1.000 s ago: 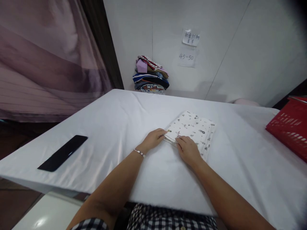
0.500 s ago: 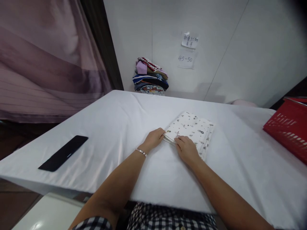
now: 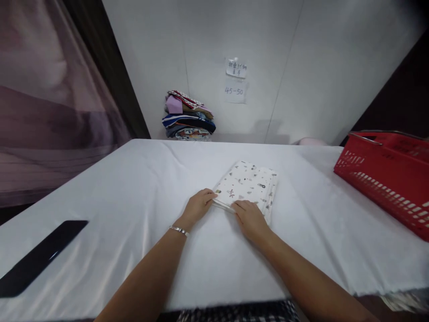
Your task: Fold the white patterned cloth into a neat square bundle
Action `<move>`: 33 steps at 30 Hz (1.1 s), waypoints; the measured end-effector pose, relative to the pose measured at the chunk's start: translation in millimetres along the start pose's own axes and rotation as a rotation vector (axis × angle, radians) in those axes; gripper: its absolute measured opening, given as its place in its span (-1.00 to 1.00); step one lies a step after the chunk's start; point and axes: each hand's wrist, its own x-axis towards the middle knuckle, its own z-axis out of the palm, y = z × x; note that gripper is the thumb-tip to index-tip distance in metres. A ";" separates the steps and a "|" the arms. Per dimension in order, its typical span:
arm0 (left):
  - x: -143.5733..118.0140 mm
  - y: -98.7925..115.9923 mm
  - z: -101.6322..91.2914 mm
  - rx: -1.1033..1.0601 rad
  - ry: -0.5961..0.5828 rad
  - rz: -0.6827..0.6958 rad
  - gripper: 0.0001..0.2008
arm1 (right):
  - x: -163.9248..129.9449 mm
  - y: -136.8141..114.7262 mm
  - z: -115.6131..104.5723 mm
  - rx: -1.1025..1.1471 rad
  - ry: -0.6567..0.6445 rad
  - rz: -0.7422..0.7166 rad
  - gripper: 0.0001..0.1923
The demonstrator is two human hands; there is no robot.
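A folded white cloth (image 3: 250, 181) with small grey, green and brown printed motifs lies flat on the white-covered table (image 3: 214, 264). My left hand (image 3: 200, 205) pinches the cloth's near left corner between thumb and fingers. Along the near edge, my right hand (image 3: 251, 219) has its fingers curled over the top layer, with the thumb at the fold. Stacked layers show at the edge between both hands. What lies under my right palm is hidden. A silver bracelet (image 3: 179, 230) circles my left wrist.
A red plastic basket (image 3: 378, 179) stands at the right of the table. A black flat object (image 3: 43, 257) lies at the left. Behind the far edge rises a pile of folded fabrics (image 3: 189, 118) against the wall, below paper notes (image 3: 235, 91). A pink curtain (image 3: 50, 116) hangs at left.
The camera view has turned to the right, so more of the red basket shows. Both hands keep hold of the near edge of the cloth, which looks almost unmoved on the table.
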 end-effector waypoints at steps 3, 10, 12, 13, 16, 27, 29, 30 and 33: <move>0.5 0.8 -2.7 -0.020 -0.015 -0.049 -0.72 | -20.3 5.5 -2.9 -0.022 0.015 -0.005 -0.62; -0.3 4.1 -7.9 -0.039 -0.055 -0.091 -0.69 | -50.5 13.9 10.8 -0.051 0.038 0.022 -0.53; -0.5 5.3 -7.3 -0.092 -0.050 -0.128 -0.68 | -50.9 12.6 12.6 -0.038 0.011 0.026 -0.53; -0.1 6.4 -6.9 -0.132 -0.043 -0.154 -0.70 | -50.9 12.2 11.8 -0.025 -0.001 0.025 -0.52; 4.8 11.8 -6.2 -0.230 -0.005 -0.252 -0.70 | -53.3 15.4 4.4 0.030 0.024 0.012 -0.51; 41.9 37.5 -4.8 -0.189 -0.127 -0.616 -0.50 | -54.9 44.8 -26.8 0.130 0.007 0.106 -0.67; 21.2 40.2 -7.1 -0.265 -0.162 -0.608 -0.44 | -61.9 47.6 -35.5 0.170 -0.040 0.090 -0.71; 7.3 41.3 -8.6 -0.285 -0.189 -0.598 -0.42 | -66.4 48.9 -40.0 0.192 -0.058 0.081 -0.71; -32.1 46.3 -14.6 -0.251 -0.242 -0.569 -0.38 | -75.5 50.3 -50.5 0.247 -0.100 0.053 -0.68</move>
